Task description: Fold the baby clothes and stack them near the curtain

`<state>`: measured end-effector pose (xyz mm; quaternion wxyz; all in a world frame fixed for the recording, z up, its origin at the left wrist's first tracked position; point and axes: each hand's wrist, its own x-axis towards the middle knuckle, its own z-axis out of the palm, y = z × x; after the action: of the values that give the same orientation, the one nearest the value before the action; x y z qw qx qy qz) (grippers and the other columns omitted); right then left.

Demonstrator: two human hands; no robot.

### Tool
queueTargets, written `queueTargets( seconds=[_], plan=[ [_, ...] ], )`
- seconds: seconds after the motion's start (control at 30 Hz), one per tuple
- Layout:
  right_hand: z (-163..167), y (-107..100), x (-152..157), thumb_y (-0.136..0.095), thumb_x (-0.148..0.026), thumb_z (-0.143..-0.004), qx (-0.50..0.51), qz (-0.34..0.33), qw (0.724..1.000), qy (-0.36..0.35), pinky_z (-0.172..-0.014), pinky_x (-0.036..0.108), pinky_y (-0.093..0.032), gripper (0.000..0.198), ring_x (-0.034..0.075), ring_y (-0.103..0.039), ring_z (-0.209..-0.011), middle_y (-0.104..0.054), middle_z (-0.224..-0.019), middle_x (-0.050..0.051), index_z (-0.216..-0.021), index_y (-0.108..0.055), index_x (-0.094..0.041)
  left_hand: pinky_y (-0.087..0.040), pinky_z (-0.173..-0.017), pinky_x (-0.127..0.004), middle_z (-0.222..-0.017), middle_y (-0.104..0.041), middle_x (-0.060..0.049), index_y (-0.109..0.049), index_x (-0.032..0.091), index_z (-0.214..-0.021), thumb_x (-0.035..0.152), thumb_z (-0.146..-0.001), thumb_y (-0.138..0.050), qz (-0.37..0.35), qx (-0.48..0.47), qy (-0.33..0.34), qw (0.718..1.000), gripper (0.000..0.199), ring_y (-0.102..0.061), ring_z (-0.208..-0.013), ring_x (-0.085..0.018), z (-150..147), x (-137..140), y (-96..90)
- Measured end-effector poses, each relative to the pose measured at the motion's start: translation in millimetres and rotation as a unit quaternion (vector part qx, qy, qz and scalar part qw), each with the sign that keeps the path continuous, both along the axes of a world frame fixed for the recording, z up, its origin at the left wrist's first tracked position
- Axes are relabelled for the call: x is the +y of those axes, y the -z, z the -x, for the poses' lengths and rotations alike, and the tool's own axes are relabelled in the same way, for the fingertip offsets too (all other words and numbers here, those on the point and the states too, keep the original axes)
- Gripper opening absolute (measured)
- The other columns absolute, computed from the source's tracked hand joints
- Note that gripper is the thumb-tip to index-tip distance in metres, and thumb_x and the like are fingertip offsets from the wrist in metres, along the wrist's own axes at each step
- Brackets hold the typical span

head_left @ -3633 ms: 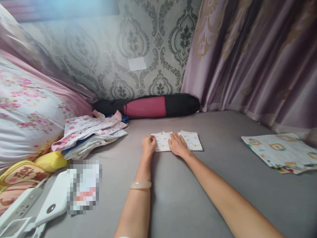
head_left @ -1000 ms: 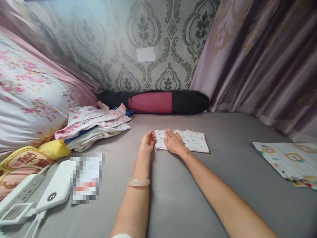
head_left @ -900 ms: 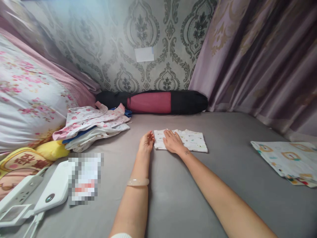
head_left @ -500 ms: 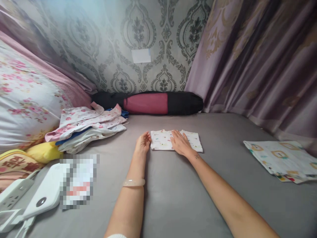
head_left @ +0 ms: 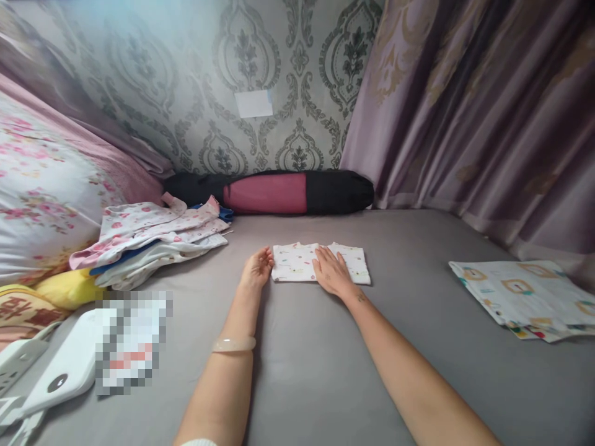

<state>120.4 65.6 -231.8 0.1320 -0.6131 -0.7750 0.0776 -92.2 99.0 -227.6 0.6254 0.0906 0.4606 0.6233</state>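
Note:
A small white garment with a scattered little print lies folded into a flat rectangle on the grey bed sheet. My right hand rests palm down on its middle, fingers stretched out, covering part of the print. At the garment's left edge is my left hand, turned on its side with the fingers loosely curled and nothing visible in them. Its fingertips are at the cloth's edge; whether they touch it I cannot tell. A pale bangle circles my left forearm.
Left lies a pile of clothes beside a floral pillow. Nearer are a yellow cushion, a white power bank and a blurred packet. A folded printed cloth lies right. A black-and-red long bag lies along the wall.
The camera view has turned slightly right, so everything sits a little further left in the picture. Both hands keep about the same place at the garment.

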Motion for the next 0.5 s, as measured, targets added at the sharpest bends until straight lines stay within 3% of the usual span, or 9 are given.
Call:
queueTargets(
  seconds=[0.27,0.5],
  plan=[
    [-21,-7,-5,-0.02,-0.033,-0.097,0.008,0.004,0.999,0.031,-0.116,0.045,-0.007,0.056,0.021,-0.018,-0.144,-0.029,-0.154,0.01,-0.146,-0.034,-0.01,-0.037,-0.046,-0.014,-0.061,-0.051,0.001,-0.056,0.015,-0.076,0.003,-0.083,-0.053,0.005,-0.007,0.011,1.0,0.014,-0.047,-0.048,-0.004,0,-2,-3.3],
    [-28,2,-4,-0.022,-0.032,-0.097,-0.008,0.005,0.998,0.055,-0.116,0.046,-0.007,0.055,0.022,-0.02,-0.143,-0.029,-0.154,0.009,-0.145,-0.036,-0.01,-0.041,-0.045,-0.016,-0.062,-0.052,0.002,-0.058,0.018,-0.081,0.003,-0.078,-0.061,-0.004,0.015,0.014,1.0,0.015,-0.048,-0.047,-0.006,0,-4,-4.4]
  ],
)
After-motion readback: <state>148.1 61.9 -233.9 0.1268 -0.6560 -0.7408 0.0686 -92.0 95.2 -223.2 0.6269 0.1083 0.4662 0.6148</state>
